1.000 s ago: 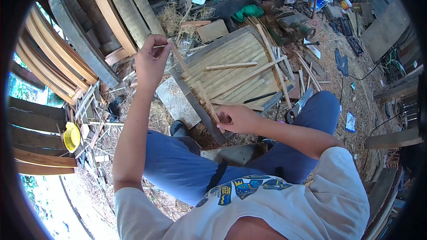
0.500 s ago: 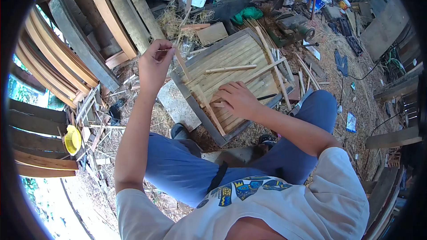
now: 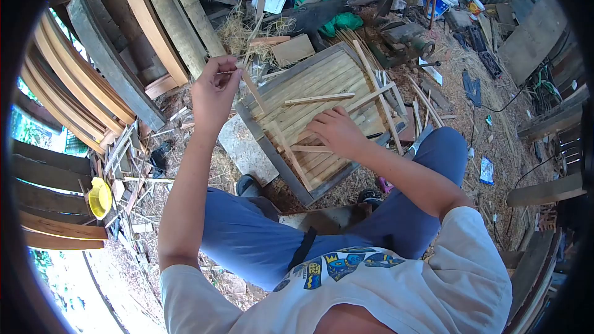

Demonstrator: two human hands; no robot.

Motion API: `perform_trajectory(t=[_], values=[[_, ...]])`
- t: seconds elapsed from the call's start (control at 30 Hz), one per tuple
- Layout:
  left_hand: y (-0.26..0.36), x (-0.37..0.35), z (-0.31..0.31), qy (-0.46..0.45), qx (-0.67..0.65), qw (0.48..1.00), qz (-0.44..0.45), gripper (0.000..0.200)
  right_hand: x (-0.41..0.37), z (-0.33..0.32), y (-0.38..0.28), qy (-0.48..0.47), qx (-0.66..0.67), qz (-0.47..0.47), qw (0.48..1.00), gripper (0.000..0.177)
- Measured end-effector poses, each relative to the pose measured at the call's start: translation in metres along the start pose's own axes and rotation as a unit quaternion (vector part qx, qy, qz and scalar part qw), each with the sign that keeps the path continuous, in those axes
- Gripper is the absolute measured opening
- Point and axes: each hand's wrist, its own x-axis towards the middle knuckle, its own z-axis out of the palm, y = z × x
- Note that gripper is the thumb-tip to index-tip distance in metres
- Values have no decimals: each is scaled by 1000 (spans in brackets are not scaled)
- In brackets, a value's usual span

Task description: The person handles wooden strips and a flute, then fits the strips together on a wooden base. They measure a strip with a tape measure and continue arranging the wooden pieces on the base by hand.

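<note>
A thin wooden strip [image 3: 253, 91] is pinched in my left hand [image 3: 215, 88], raised over the left edge of a slatted wooden panel with a grey frame [image 3: 247, 111]. My right hand [image 3: 337, 133] rests over the panel's middle, its fingers bent and together over wood pieces; what lies beneath them is hidden. A short strip [image 3: 311, 148] lies just left of that hand. Another strip [image 3: 292, 158] slants along the panel's lower left. Above my right hand lies a loose strip [image 3: 319, 99]. A dark, thin tool [image 3: 375, 135] shows beside my right wrist.
Long boards [image 3: 148, 18] lean at the upper left. A yellow bowl [image 3: 100, 198] sits at the far left. A metal vise-like tool [image 3: 405, 46] stands beyond the panel. A saw-like blade [image 3: 421, 141] lies near my right knee. Scraps and shavings cover the ground.
My right hand has shifted slightly right and up, uncovering more of the short strip. My left hand still holds its strip in nearly the same place.
</note>
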Motion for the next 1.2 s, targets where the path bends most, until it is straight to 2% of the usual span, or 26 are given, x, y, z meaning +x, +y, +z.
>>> perform_trajectory(t=[0.13, 0.33, 0.53, 0.73, 0.83, 0.93, 1.2], values=[[1, -1, 1, 9, 1, 1000, 6, 21, 6, -6, 14, 0, -41, -7, 999, 27], [8, -3, -1, -4, 6, 1000, -19, 15, 16, -25, 31, 80, -33, 5, 996, 34], [1, -4, 0, -44, -2, 999, 0, 17, 21, -45, 28, 81, -94, -24, 992, 32], [4, -7, 0, -41, -2, 999, 13, 17, 29, -74, 48, 179, -185, -25, 966, 32], [13, -9, -2, -39, 17, 999, 8, 17, 33, -91, 55, 211, -209, 3, 955, 31], [9, -8, -1, -38, 7, 999, 14, 17, 33, -103, 64, 228, -183, 11, 956, 30], [8, -9, 4, -47, -17, 998, 38, 15, 44, -109, 47, 189, -43, -26, 981, 30]])
